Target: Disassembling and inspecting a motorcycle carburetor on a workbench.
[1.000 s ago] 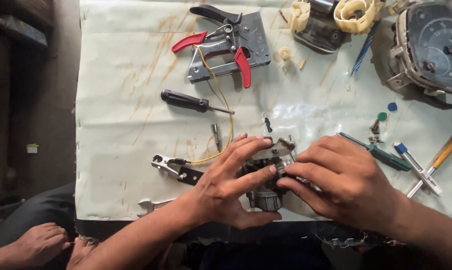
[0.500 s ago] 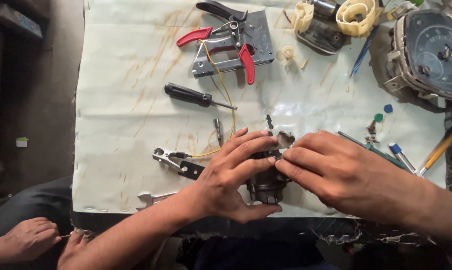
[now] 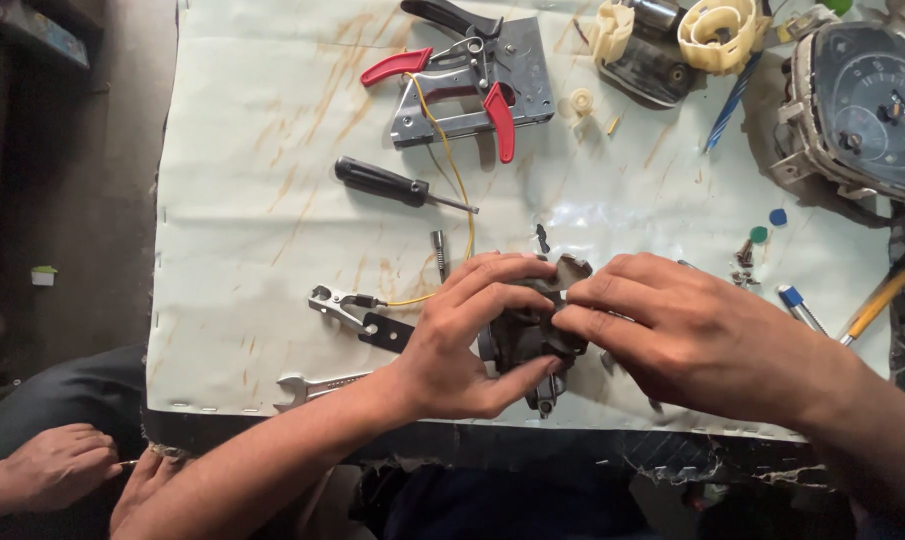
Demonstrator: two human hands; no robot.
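Both your hands are clamped on the small dark metal part (image 3: 532, 335), lower centre of frame, at table edge: L hand (image 3: 462, 345) cups it, R hand (image 3: 672, 335) pinches its top. Looks mid-job, part not set down; black screwdriver (image 3: 387, 184) & red-handled tool (image 3: 462, 90) lie idle above.

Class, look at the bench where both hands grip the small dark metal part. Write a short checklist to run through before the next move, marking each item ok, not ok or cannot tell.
1. Left hand wraps the dark metal part: ok.
2. Right hand pinches the part's top edge with its fingertips: ok.
3. Part sits over the table cover, not past the edge: ok.
4. Black-handled screwdriver lies close by, free to pick up: ok.
5. Yellow wire is clear of the part: cannot tell, the left hand hides its end.
6. Loose screws are all accounted for: cannot tell.
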